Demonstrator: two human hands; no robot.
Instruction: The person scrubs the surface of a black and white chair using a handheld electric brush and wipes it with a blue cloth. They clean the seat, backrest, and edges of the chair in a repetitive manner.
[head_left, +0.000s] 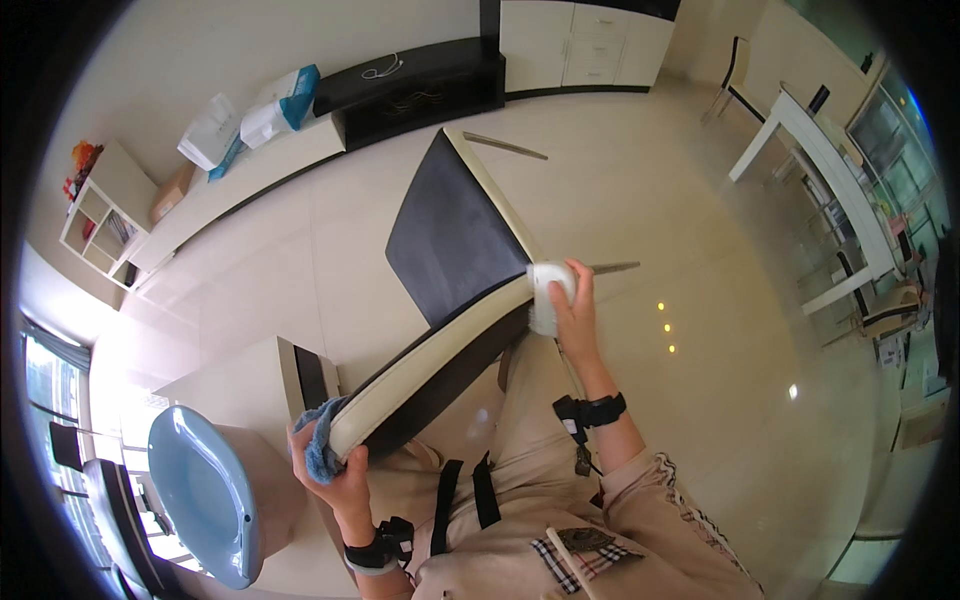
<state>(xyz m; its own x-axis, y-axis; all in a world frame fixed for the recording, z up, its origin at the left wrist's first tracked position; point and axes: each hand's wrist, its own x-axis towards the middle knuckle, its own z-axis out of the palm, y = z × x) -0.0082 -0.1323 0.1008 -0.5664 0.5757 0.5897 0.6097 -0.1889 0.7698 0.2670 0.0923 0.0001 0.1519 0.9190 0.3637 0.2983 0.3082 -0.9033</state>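
Note:
A chair with a black seat, cream edging and metal legs stands tilted in view before me. My left hand grips the end of its cream-and-black backrest, with a blue cloth between palm and chair. In my right hand is a white scrubbing brush, its bristles facing left against the cream edge where seat and backrest meet. The inner side of the seat and part of the backrest's underside are hidden.
At lower left a blue basin stands beside a light-coloured cabinet. A long low TV cabinet with white bags runs along the wall. To the right are a white table and chairs on the tiled floor.

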